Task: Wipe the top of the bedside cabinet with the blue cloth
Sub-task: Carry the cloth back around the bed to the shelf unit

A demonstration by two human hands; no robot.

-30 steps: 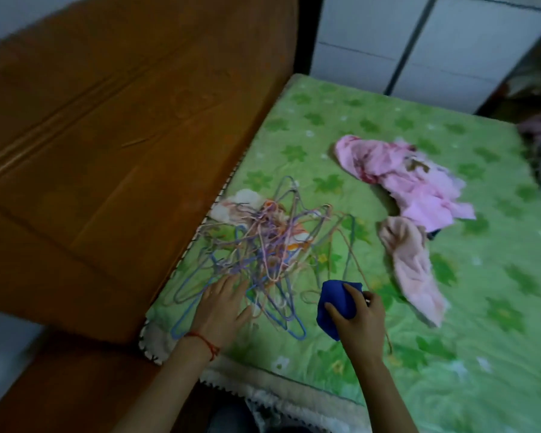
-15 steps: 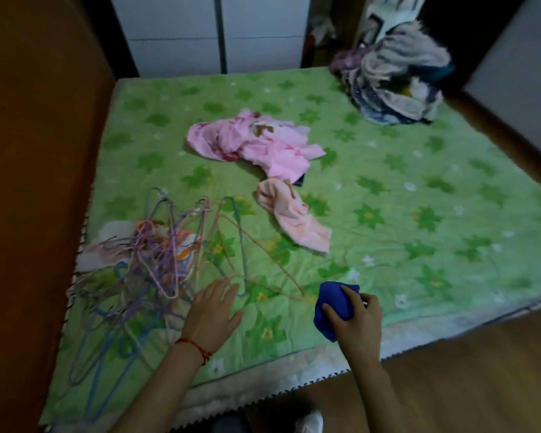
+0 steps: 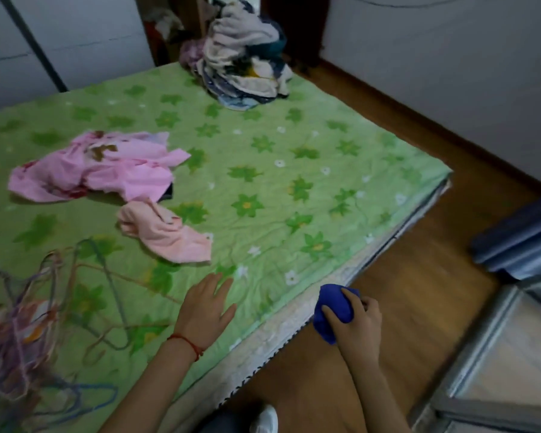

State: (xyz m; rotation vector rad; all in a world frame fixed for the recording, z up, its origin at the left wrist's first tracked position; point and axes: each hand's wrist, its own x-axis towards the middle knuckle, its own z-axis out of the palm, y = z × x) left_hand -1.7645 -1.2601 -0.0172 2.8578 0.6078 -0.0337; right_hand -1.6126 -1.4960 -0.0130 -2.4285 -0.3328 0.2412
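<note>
My right hand (image 3: 356, 326) grips the bunched blue cloth (image 3: 331, 310) and holds it over the wooden floor, just off the bed's near edge. With straight fingers, my left hand (image 3: 205, 310) rests flat on the green flowered bed cover (image 3: 294, 170); a red string is tied round its wrist. No bedside cabinet can be told for sure; a pale piece of furniture with a grey frame (image 3: 497, 354) stands at the lower right.
On the bed lie a pink garment (image 3: 107, 167), a peach cloth (image 3: 166, 232), a tangle of wire hangers (image 3: 28, 323) at the left and a heap of clothes (image 3: 244, 60) at the far corner. Blue fabric (image 3: 522, 242) hangs at the right.
The view has swung right, away from the wooden headboard. My right hand has carried the blue cloth off the bed to above the floor. My left hand has slid right, off the hangers.
</note>
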